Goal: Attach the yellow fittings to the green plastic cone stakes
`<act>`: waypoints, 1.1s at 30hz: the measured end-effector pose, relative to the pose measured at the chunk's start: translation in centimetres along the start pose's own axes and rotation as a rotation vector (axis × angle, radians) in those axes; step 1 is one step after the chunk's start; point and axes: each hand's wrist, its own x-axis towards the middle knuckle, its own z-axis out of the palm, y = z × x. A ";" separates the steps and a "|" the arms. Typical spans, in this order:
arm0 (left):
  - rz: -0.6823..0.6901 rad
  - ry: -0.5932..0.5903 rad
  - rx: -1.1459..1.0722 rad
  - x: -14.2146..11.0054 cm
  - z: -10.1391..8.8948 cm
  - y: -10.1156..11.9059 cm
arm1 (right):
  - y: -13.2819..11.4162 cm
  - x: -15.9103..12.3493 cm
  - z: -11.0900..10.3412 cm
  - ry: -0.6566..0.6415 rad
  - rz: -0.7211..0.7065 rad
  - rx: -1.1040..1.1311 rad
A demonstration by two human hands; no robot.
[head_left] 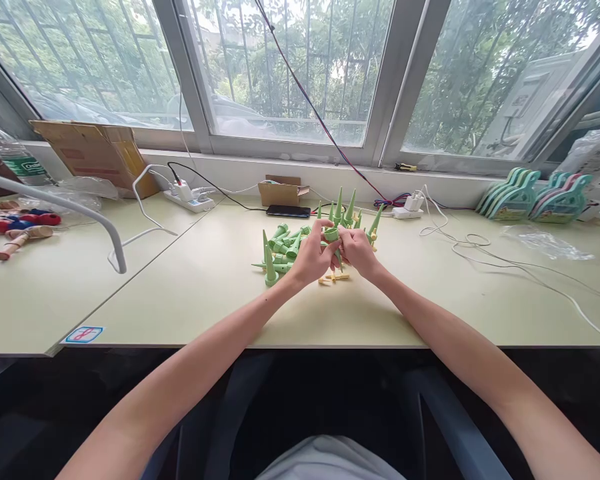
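Note:
Between my hands is a green plastic plant-watering spike [332, 235], its ring-shaped open end up and its point downward. My left hand [310, 258] is closed round it from the left side. At the right of its rim, the fingers of my right hand [359, 251] are pinched against the spike; whether they also hold a small part is hidden. Several more green spikes [294, 247] lie heaped beside my left hand, and one stands point up [271, 268]. Behind my hands, other upright spikes [349, 208] rise in a group. Small yellow valve pieces [337, 277] lie just below my hands.
A phone [288, 211] and a small cardboard box [282, 192] sit behind the heap. Power strips [193, 201] and loose white cables [473, 243] spread across the table. A bent metal stand [115, 247] is at left; pastel plastic stacks [511, 193] are at right.

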 end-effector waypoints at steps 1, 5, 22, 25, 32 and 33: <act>0.029 0.008 0.017 0.0 0.0 -0.1 | -0.1 -0.1 0.0 -0.006 0.019 0.035; 0.200 0.033 0.200 -0.1 -0.2 -0.5 | -0.6 -0.3 0.1 -0.035 0.116 0.156; 0.035 -0.031 0.022 -0.1 -0.3 0.3 | 0.1 0.0 -0.1 -0.075 0.082 0.082; -0.102 -0.064 -0.252 0.1 -0.4 0.5 | 0.5 0.1 -0.1 -0.035 0.012 0.011; -0.366 -0.107 -0.743 0.4 -0.9 0.9 | 0.5 0.0 0.0 0.010 -0.108 -0.079; -0.396 -0.100 -0.780 0.5 -0.9 0.9 | 0.4 0.0 0.0 0.023 -0.123 -0.096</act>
